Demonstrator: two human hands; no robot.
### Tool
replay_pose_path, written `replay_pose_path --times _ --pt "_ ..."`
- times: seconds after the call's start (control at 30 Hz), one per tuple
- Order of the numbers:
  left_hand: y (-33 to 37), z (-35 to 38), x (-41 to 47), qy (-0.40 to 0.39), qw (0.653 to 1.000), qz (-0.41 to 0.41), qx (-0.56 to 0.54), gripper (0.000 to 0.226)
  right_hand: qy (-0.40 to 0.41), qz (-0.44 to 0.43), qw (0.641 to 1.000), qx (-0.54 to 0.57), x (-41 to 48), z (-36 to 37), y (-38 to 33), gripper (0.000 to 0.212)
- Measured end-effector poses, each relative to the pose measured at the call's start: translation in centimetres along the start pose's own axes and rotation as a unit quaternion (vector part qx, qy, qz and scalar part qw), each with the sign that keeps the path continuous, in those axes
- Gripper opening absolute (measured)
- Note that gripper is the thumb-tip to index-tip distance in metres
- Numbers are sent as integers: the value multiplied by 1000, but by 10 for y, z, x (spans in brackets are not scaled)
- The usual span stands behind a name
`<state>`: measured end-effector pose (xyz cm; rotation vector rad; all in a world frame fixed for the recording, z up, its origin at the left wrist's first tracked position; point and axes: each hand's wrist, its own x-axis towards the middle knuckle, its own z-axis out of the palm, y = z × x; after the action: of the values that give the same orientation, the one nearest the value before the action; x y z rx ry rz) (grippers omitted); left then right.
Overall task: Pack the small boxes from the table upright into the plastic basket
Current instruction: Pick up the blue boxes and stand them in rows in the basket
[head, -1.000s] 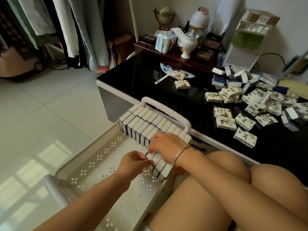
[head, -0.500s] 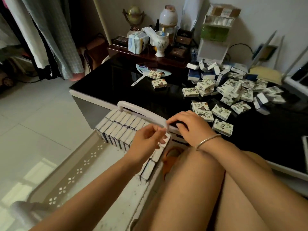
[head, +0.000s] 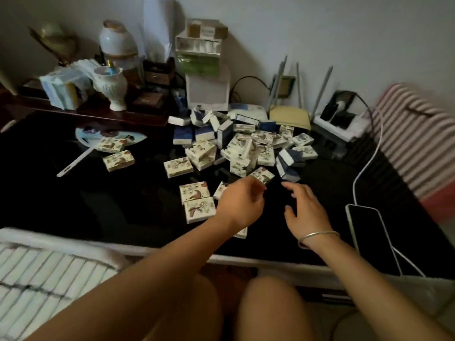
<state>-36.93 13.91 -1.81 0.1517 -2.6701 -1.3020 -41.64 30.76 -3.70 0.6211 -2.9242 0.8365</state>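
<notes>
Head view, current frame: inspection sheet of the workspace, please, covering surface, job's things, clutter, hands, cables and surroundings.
Surface: glossy black tabletop, white front edge.
Job's things: heap of small printed cardboard boxes lying loose on the table; rows of packed boxes standing upright, lower left.
Clutter: white paddle fan, white ceramic cup, dark-screened phone.
Hands: left hand over the nearest boxes, fingers loosely curled, nothing seen in it; right hand open, fingers spread, silver bangle on the wrist.
Cables: white cable running to the phone; black cable by the wall.
Surroundings: pale wall, pink striped fabric, person's bare knees.
</notes>
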Motion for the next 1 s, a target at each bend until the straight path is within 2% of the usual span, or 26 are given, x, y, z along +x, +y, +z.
replay_pose_path --times 0.1,0.13,0.2,0.27,0.33,0.43,0.53,0.6,0.7,0.8,0.87,0.93,1.0 --pt "5 24 45 -44 984 97 141 36 4 59 998 -12 42 -12 25 77" --pt "5 32 57 -69 967 132 205 46 -7 69 997 -21 56 -16 31 88" --pt "5 49 84 -131 913 192 336 64 -17 66 996 -52 85 -23 47 107" --pt "-1 64 103 -157 864 220 424 72 -45 42 994 -95 110 -25 61 114" --pt "-7 73 111 -162 848 225 451 68 -90 10 986 -136 129 -23 71 112" --pt "-20 78 108 -148 871 260 389 55 -148 -5 971 -190 142 -11 79 100" --pt "-35 72 90 -72 896 317 302 42 -76 -54 973 -210 133 2 89 84" --pt "-40 68 76 -37 918 302 256 33 -33 -82 967 -239 122 5 94 76" --pt "-38 65 59 8 946 253 201 24 -20 -84 965 -248 107 -3 91 69" --pt "-32 66 53 26 960 208 184 31 -10 -31 989 -141 89 -14 80 55" --pt "-28 68 56 -5 953 190 237 51 39 64 997 -17 75 -15 78 45" --pt "-27 70 62 -59 938 160 301 83 73 181 970 142 60 -10 78 33" --pt "-26 72 66 -81 930 137 330 93 71 248 921 292 41 -3 76 28"
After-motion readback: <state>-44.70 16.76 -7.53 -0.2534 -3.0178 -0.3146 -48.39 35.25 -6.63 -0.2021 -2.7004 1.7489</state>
